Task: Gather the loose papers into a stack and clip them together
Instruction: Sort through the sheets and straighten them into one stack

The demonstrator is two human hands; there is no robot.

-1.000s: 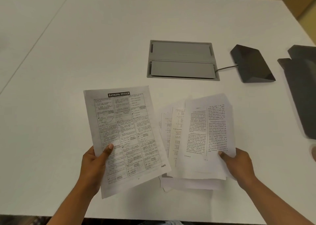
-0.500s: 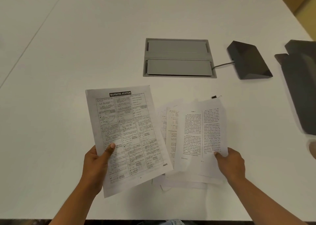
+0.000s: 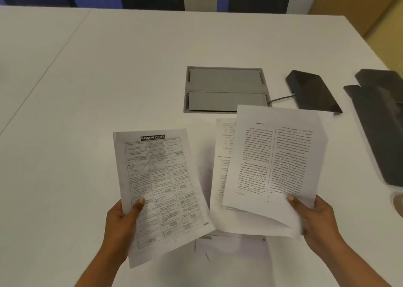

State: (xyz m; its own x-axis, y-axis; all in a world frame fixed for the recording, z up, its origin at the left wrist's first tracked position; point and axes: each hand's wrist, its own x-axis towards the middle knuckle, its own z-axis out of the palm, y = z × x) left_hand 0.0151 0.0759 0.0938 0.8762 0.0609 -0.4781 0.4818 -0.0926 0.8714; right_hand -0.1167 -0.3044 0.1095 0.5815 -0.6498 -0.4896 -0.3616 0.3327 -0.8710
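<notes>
white table (image 3: 109, 68) bears a grey hatch (image 3: 224, 90); left fingers (image 3: 139, 203) pinch the banking sheet (image 3: 159, 188), right fingers (image 3: 293, 200) grip several papers (image 3: 272, 162).

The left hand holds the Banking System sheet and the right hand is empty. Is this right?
Not quite: in the head view the right hand grips the two-column text pages. The left hand does hold the Banking System sheet.

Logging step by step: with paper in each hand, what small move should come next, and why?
Probably bring the Banking System sheet in the left hand onto the two-column sheet the right hand grips: they are held apart, and more papers lie loose on the table below.
</notes>
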